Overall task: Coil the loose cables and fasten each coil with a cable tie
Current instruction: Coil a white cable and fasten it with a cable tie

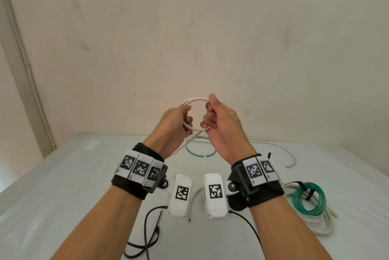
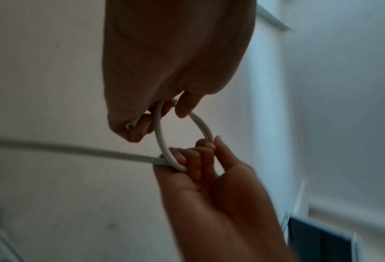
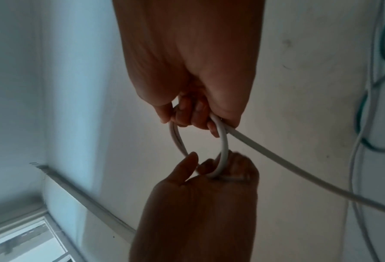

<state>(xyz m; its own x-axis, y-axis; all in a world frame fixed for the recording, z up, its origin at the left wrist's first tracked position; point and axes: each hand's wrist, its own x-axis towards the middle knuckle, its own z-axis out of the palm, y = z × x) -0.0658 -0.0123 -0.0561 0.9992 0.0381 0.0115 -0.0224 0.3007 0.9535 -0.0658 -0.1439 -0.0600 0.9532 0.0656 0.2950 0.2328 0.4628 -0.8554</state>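
White cable [image 1: 194, 100], wound into a small coil of a couple of turns, is held up in the air between both hands, well above the table [image 1: 63, 186] and in front of the plain beige wall [image 1: 189, 28]. The left hand [image 1: 171, 127] has its fingers curled round the left side of the coil; in the left wrist view you can see the cut end of the cable poking out by the curled fingers [image 2: 142, 124]. The right hand [image 1: 221, 123] grips the right side, thumb on top and fingers [image 3: 200, 113] wrapped round the turns. From under the hands a loose tail of the same cable drops down toward the table, and in the right wrist view it runs off to the lower right edge of the picture.

On the table just behind the hands there's a thin green wire loop [image 1: 200, 153] lying flat, partly hidden by the wrists. Off to the right near the table's right edge sits a green tube coil [image 1: 309, 198] stacked on a thicker white cable bundle [image 1: 322, 224], with a black tie [image 1: 309, 194] round it as far as I can tell. Another white cable end [image 1: 291, 159] curls toward the far right. Black leads [image 1: 147, 236] from the wrist cameras trail along the near edge.

Room-wise: the left half of the table is bare surface, and the far edge meets the wall just behind the green loop
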